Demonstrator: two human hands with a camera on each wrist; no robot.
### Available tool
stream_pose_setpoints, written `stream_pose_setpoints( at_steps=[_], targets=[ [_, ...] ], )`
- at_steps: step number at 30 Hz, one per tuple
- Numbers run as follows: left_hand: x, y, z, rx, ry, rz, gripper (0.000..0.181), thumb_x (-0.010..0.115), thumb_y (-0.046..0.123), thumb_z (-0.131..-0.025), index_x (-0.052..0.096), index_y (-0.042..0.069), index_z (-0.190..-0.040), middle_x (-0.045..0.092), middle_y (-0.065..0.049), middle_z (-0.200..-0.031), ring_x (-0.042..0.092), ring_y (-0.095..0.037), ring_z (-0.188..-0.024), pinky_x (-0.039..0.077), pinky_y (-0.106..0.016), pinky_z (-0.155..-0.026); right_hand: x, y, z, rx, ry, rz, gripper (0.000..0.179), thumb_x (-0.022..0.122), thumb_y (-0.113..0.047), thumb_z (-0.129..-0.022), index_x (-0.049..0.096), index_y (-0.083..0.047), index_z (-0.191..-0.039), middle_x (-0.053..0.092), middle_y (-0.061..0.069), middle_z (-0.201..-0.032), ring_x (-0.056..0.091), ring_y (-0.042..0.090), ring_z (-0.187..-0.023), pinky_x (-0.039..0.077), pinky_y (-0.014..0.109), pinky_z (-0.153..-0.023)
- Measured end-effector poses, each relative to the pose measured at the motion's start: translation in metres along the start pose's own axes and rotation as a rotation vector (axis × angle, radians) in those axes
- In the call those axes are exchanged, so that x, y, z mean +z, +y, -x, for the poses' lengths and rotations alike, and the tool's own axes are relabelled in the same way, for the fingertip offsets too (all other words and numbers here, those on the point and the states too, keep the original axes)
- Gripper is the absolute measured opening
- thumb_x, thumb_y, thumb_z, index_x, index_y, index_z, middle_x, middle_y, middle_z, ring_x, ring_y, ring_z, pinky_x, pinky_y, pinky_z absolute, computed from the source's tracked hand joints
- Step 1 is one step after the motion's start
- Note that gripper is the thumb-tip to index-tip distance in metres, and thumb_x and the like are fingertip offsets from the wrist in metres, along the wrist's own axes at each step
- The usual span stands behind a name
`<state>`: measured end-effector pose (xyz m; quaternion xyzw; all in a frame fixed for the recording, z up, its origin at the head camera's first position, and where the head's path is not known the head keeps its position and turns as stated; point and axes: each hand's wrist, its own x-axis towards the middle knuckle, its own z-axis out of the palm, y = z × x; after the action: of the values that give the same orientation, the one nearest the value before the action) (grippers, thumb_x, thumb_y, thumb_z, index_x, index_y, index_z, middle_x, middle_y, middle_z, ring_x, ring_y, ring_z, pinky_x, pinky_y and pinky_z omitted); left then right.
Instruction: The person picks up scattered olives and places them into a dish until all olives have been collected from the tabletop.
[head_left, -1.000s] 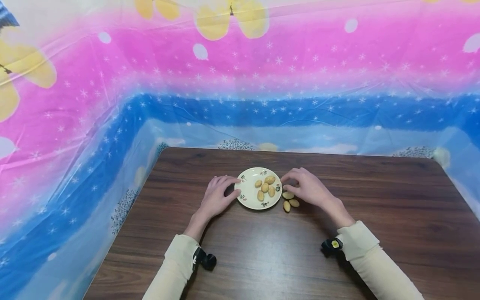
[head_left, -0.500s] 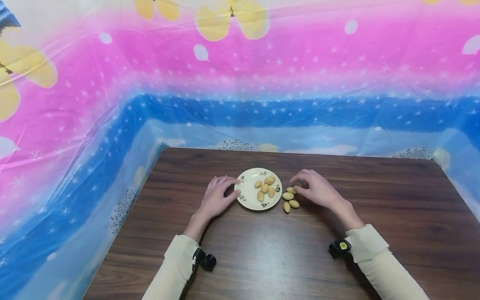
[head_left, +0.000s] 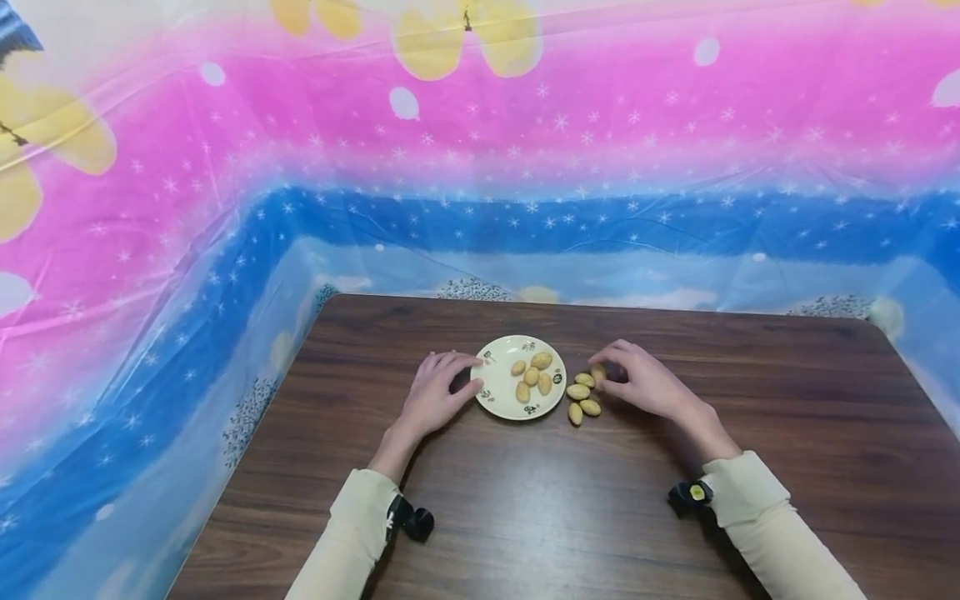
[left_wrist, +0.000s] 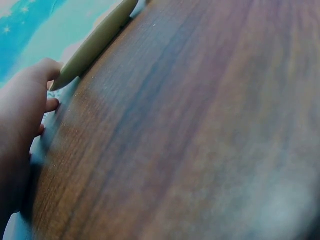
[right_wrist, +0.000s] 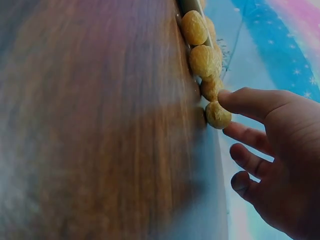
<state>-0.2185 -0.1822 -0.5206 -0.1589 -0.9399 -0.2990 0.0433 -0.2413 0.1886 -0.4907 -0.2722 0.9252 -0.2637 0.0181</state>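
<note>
A round cream plate [head_left: 497,398] with small printed motifs bears several small yellow-brown potatoes [head_left: 531,376]. My left hand [head_left: 435,397] holds the plate's left rim, thumb and forefinger on its edge; the left wrist view shows the thumb at the rim of the plate [left_wrist: 95,47]. Just right of the plate, several more small potatoes [head_left: 578,391] lie close together on the table. At that group's far right end, my right hand [head_left: 647,385] pinches one small potato [right_wrist: 218,115] between thumb and forefinger. Its other fingers are loosely bent beneath.
The dark wood-grain table [head_left: 525,500] has rounded far corners. Behind it and along its left side hangs a pink and blue patterned cloth [head_left: 480,167]. A small black camera [head_left: 415,521] is worn on the left wrist, another [head_left: 688,497] on the right.
My right hand has drawn away from the plate to the right, uncovering more of the potatoes beside it. The left hand has stayed on the plate's rim.
</note>
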Motion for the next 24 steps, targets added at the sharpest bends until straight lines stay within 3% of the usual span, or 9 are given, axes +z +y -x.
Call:
stream_pose_setpoints(
  at_steps=[13, 24],
  targets=[
    [0.001, 0.001, -0.001, 0.006, 0.006, 0.005, 0.04, 0.058, 0.05, -0.097, 0.062, 0.03, -0.131, 0.06, 0.004, -0.138, 0.039, -0.027, -0.143, 0.013, -0.047, -0.127, 0.001, 0.002, -0.001, 0.029, -0.014, 0.005, 0.035, 0.072, -0.023, -0.091, 0.067, -0.015, -0.124, 0.062, 0.009, -0.126, 0.055, 0.032, -0.122, 0.047, 0.054, -0.102],
    [0.001, 0.0, 0.0, 0.0, 0.008, 0.006, 0.039, 0.059, 0.049, -0.097, 0.063, 0.03, -0.131, 0.06, 0.005, -0.138, 0.039, -0.028, -0.144, 0.013, -0.047, -0.127, -0.003, -0.013, -0.005, 0.022, 0.014, -0.003, 0.036, 0.075, -0.025, -0.09, 0.068, -0.015, -0.124, 0.063, 0.005, -0.125, 0.055, 0.03, -0.122, 0.048, 0.054, -0.101]
  ],
)
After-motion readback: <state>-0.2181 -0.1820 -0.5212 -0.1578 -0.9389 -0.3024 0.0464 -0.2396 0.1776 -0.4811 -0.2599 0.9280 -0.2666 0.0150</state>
